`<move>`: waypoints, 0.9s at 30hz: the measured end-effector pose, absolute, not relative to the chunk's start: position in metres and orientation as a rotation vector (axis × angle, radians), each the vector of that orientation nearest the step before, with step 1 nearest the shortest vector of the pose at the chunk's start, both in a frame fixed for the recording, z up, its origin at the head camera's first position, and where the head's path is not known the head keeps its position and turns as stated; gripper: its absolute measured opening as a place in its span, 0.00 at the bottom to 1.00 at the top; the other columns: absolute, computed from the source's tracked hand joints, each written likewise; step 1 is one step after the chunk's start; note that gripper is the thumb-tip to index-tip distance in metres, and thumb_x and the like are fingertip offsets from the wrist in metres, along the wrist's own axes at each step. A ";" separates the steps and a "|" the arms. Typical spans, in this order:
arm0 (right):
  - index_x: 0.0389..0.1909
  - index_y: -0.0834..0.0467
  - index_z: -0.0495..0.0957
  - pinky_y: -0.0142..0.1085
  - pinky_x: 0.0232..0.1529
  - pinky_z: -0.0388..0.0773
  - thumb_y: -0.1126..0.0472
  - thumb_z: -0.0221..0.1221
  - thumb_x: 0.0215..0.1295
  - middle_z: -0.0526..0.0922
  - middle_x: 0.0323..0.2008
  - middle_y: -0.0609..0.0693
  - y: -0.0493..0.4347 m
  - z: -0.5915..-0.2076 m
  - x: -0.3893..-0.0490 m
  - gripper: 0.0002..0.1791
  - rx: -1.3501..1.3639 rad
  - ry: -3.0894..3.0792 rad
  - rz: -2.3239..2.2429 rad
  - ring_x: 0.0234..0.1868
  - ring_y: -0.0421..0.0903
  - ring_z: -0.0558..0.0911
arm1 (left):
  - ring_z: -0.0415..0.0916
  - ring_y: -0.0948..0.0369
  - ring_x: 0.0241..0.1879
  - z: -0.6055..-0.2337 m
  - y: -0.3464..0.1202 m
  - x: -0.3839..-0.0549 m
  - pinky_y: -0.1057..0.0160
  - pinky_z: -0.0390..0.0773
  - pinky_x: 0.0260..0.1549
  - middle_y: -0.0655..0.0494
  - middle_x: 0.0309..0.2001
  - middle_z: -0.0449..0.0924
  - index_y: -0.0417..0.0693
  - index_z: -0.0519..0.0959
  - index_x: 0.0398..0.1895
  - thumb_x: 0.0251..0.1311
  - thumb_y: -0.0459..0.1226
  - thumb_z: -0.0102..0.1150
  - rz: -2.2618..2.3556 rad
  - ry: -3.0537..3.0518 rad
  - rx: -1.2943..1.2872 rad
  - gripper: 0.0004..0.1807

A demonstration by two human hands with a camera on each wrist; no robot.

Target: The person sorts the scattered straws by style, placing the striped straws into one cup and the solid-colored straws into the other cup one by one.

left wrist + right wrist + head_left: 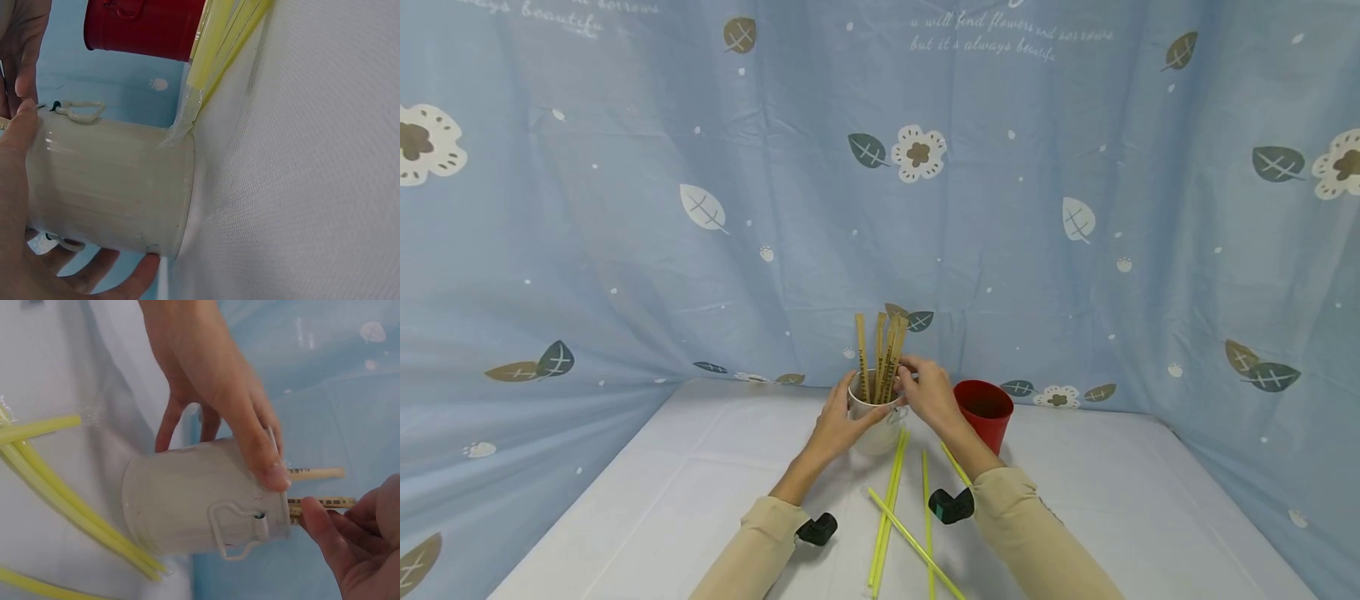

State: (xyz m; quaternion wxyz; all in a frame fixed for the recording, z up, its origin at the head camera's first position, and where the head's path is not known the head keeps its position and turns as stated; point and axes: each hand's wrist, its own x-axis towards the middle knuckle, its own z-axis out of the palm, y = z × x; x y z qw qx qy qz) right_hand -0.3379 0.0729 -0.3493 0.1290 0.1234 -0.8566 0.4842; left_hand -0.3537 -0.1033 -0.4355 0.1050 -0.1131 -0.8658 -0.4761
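Observation:
A cream-white metal pail (874, 435) with small wire side handles stands on the table, several slim brown printed sticks (881, 358) rising out of its mouth. My left hand (838, 423) grips it around the side near the rim; in the right wrist view the left thumb lies over the rim of the pail (181, 494). My right hand (931, 393) is at the opposite side of the rim. Its thumb and fingers pinch the brown sticks (322, 502) just above the pail in the right wrist view. The sticks' lower ends are hidden inside.
A red pail (988, 412) stands to the right, behind my right forearm. Several yellow straws (917, 546) in clear wrappers lie across the white table (700, 500) between my forearms, some reaching up to the white pail's base. A blue printed curtain (820, 208) hangs behind.

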 end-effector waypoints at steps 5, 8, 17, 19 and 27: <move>0.63 0.65 0.73 0.33 0.29 0.84 0.62 0.48 0.76 0.85 0.46 0.63 0.076 -0.344 -0.337 0.20 0.382 -2.449 1.435 0.35 0.54 0.88 | 0.64 0.42 0.68 -0.434 -0.103 -0.353 0.35 0.69 0.59 0.45 0.74 0.55 0.60 0.47 0.79 0.52 0.68 0.61 -1.412 -2.542 -0.339 0.56; 0.64 0.65 0.72 0.32 0.29 0.84 0.62 0.47 0.77 0.83 0.52 0.62 0.077 -0.340 -0.336 0.20 0.395 -2.420 1.472 0.40 0.56 0.88 | 0.62 0.40 0.70 -0.434 -0.102 -0.353 0.34 0.68 0.60 0.44 0.75 0.53 0.60 0.47 0.79 0.51 0.68 0.61 -1.421 -2.539 -0.340 0.57; 0.65 0.63 0.72 0.33 0.32 0.85 0.64 0.46 0.77 0.81 0.55 0.63 0.083 -0.328 -0.331 0.20 0.449 -2.344 1.529 0.48 0.56 0.86 | 0.59 0.38 0.71 -0.435 -0.102 -0.354 0.31 0.65 0.61 0.44 0.76 0.52 0.61 0.47 0.79 0.50 0.69 0.61 -1.412 -2.542 -0.322 0.57; 0.65 0.62 0.72 0.34 0.33 0.85 0.63 0.47 0.77 0.81 0.55 0.63 0.085 -0.326 -0.328 0.20 0.464 -2.341 1.533 0.49 0.56 0.86 | 0.58 0.39 0.71 -0.435 -0.102 -0.354 0.31 0.65 0.61 0.44 0.76 0.52 0.61 0.47 0.79 0.51 0.68 0.61 -1.410 -2.541 -0.324 0.57; 0.64 0.59 0.74 0.36 0.38 0.85 0.61 0.49 0.77 0.83 0.53 0.60 0.101 -0.330 -0.316 0.19 0.526 -2.288 1.585 0.52 0.56 0.84 | 0.59 0.40 0.71 -0.436 -0.104 -0.354 0.33 0.66 0.62 0.45 0.76 0.51 0.60 0.46 0.79 0.51 0.68 0.62 -1.427 -2.552 -0.338 0.57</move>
